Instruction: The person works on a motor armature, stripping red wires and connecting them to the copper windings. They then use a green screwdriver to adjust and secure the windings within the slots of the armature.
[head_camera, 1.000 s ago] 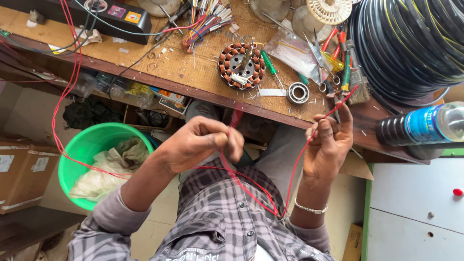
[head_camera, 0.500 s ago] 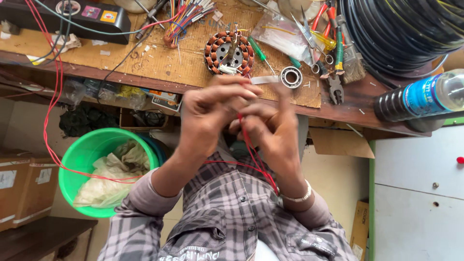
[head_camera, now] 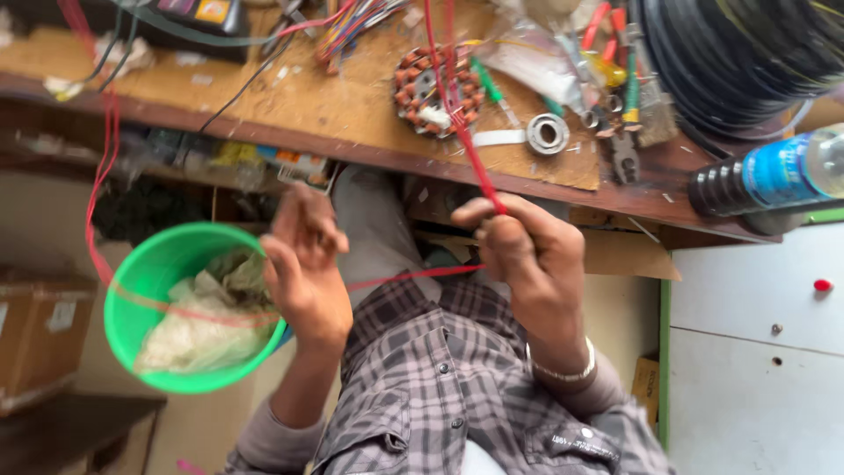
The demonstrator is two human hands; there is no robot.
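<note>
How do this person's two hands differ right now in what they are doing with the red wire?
The right hand is closed, pinching the red wire between thumb and fingers, while the left hand is looser, fingers half curled. Whether the left grips the wire is too blurred to tell. The right hand sits just below the workbench edge; the left sits beside the green bucket. Only the right wrist wears a bracelet. Both are bare.

Right hand (head_camera: 527, 255) pinches a red wire (head_camera: 466, 149) below the workbench (head_camera: 334, 114); left hand (head_camera: 303, 264) hangs loosely open
</note>
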